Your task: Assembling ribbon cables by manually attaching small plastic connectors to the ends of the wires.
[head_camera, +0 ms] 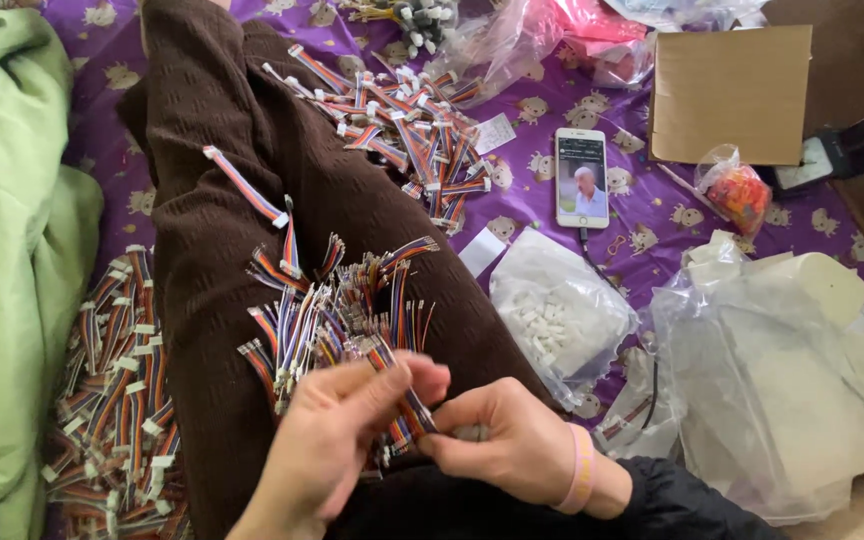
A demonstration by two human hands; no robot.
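The short multicoloured ribbon cable point(414, 410) runs diagonally, its long axis from upper left to lower right, above the brown-trousered lap point(212, 200). The left hand point(337, 440) pinches its upper part. The right hand point(502, 435), knuckles up, has its grip grasping the lower end.
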